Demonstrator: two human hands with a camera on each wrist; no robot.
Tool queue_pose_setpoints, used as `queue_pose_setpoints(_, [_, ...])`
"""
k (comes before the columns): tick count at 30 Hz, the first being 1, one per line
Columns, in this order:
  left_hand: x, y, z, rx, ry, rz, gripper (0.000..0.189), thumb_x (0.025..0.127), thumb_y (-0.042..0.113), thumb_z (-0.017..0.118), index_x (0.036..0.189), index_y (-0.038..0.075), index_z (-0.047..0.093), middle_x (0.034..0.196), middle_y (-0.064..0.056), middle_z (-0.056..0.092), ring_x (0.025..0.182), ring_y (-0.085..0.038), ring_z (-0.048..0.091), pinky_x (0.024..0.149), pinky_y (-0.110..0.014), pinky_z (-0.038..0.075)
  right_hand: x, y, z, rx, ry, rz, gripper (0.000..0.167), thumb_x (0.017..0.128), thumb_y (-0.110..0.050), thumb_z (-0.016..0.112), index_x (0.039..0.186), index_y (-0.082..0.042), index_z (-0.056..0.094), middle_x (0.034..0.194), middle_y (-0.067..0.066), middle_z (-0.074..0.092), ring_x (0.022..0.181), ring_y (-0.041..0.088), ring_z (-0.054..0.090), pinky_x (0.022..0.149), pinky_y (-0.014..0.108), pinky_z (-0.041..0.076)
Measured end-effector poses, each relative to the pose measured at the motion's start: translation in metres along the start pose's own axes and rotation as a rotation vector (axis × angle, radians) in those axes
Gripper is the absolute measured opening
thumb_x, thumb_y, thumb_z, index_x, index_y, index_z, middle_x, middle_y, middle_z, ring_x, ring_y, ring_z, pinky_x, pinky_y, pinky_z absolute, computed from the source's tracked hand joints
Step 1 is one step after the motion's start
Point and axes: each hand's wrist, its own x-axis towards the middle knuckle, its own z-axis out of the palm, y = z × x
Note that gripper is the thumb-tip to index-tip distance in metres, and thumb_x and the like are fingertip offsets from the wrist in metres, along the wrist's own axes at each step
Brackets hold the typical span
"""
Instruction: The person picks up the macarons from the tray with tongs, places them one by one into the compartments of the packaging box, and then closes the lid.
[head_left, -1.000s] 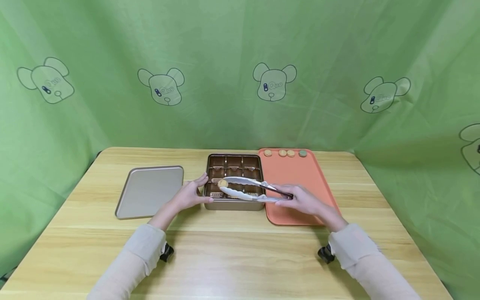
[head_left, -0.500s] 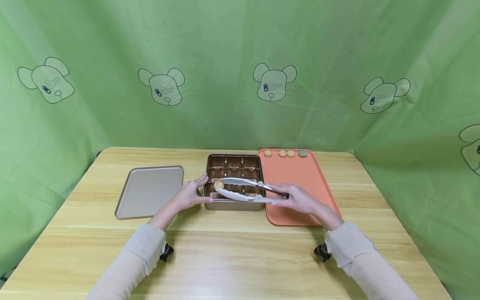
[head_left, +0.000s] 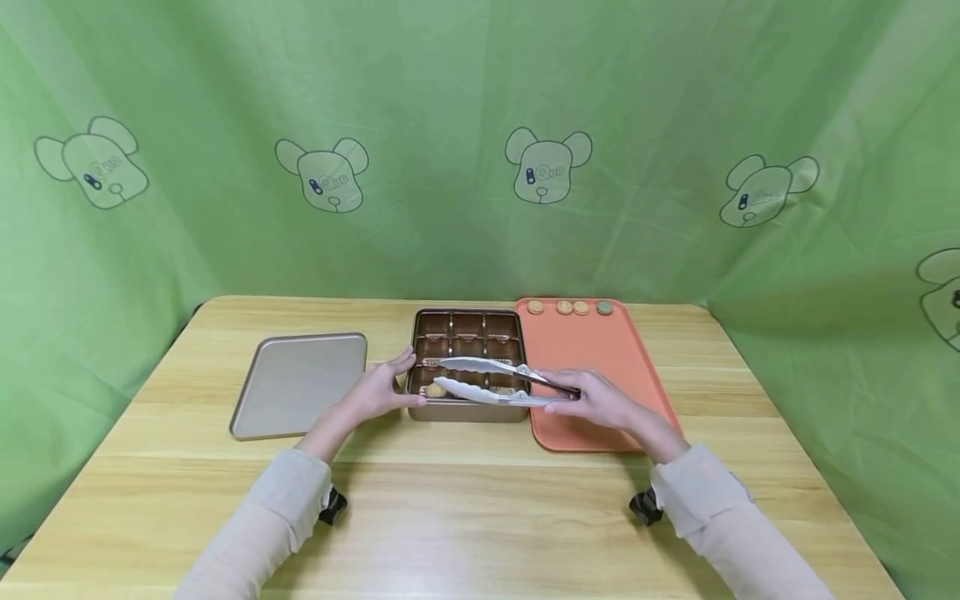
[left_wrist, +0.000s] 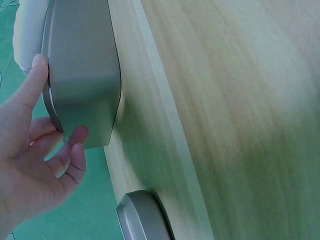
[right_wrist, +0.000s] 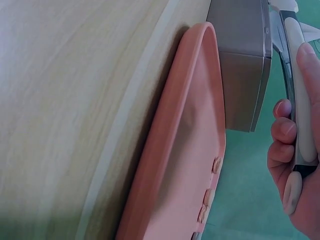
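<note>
My left hand (head_left: 381,389) grips the near left corner of a metal box (left_wrist: 85,55), its thumb on the front rim and its fingers at the left side. Inside the box sits a brown divided insert (head_left: 468,323). My right hand (head_left: 596,398) holds a pair of tongs (head_left: 480,392) by the handles, seen close up in the right wrist view. The tongs reach left over the box, their tips spread apart. A small tan round cookie (head_left: 435,389) lies in the near left compartment, beside the lower tip. The tongs hide part of the near compartments.
An orange tray (head_left: 577,346) stands against the box's right side. Along its far edge lie several small round cookies, tan ones (head_left: 565,307) and a green one (head_left: 604,307). A flat metal lid (head_left: 303,383) rests on the table (head_left: 465,517) at left.
The tongs have shifted slightly left and their tips have parted. The cookie, held between them before, has been let go and now lies lower, in the near left compartment. My left hand stays put.
</note>
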Motion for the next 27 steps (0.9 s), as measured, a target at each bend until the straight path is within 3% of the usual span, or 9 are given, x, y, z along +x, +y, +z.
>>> queue_pose_setpoints(7, [0.0, -0.001, 0.0, -0.009, -0.001, 0.0, 0.086, 0.072, 0.033, 0.074, 0.138, -0.004, 0.031, 0.149, -0.015, 0.019, 0.04, -0.008, 0.035, 0.045, -0.024, 0.042, -0.005, 0.012, -0.013, 0.034, 0.102, -0.011, 0.054, 0.082, -0.017, 0.069, 0.129, 0.001, 0.049, 0.063, -0.004, 0.043, 0.055, 0.006, 0.034, 0.047, 0.021, 0.036])
queue_pose_setpoints(11, [0.0, -0.002, 0.0, -0.014, -0.003, -0.003, 0.087, 0.072, 0.033, 0.074, 0.138, -0.003, 0.031, 0.149, -0.014, 0.018, 0.04, -0.008, 0.034, 0.043, -0.023, 0.041, -0.01, 0.021, -0.024, 0.051, 0.176, 0.04, 0.055, 0.081, -0.013, 0.068, 0.128, 0.005, 0.047, 0.064, 0.0, 0.045, 0.054, 0.006, 0.035, 0.044, 0.021, 0.036])
queue_pose_setpoints(16, [0.001, -0.003, 0.0, -0.005, 0.003, 0.002, 0.087, 0.072, 0.033, 0.074, 0.138, -0.003, 0.031, 0.149, -0.015, 0.019, 0.04, -0.008, 0.035, 0.043, -0.023, 0.041, -0.018, 0.031, -0.037, -0.017, 0.257, 0.159, 0.056, 0.085, -0.02, 0.066, 0.132, 0.001, 0.045, 0.068, 0.007, 0.049, 0.057, 0.012, 0.039, 0.049, 0.024, 0.038])
queue_pose_setpoints(20, [0.001, -0.003, 0.0, -0.004, 0.004, 0.004, 0.087, 0.072, 0.034, 0.074, 0.138, -0.003, 0.031, 0.149, -0.015, 0.019, 0.04, -0.008, 0.034, 0.042, -0.023, 0.04, -0.027, 0.04, -0.042, -0.099, 0.285, 0.267, 0.058, 0.086, -0.028, 0.064, 0.133, 0.0, 0.044, 0.1, 0.027, 0.06, 0.076, 0.027, 0.051, 0.064, 0.033, 0.043])
queue_pose_setpoints(23, [0.001, -0.002, 0.0, -0.005, 0.002, 0.006, 0.087, 0.072, 0.034, 0.074, 0.138, -0.003, 0.031, 0.149, -0.015, 0.019, 0.04, -0.008, 0.034, 0.041, -0.022, 0.039, -0.032, 0.046, -0.044, -0.143, 0.281, 0.322, 0.06, 0.087, -0.031, 0.062, 0.133, 0.001, 0.042, 0.125, 0.034, 0.047, 0.095, 0.038, 0.051, 0.075, 0.043, 0.042])
queue_pose_setpoints(27, [0.0, -0.002, 0.0, -0.007, -0.001, 0.001, 0.087, 0.072, 0.034, 0.074, 0.138, -0.003, 0.031, 0.149, -0.014, 0.019, 0.04, -0.007, 0.034, 0.04, -0.021, 0.038, -0.037, 0.052, -0.046, -0.177, 0.261, 0.383, 0.063, 0.087, -0.035, 0.06, 0.134, 0.002, 0.04, 0.127, 0.039, 0.041, 0.108, 0.047, 0.046, 0.084, 0.053, 0.04])
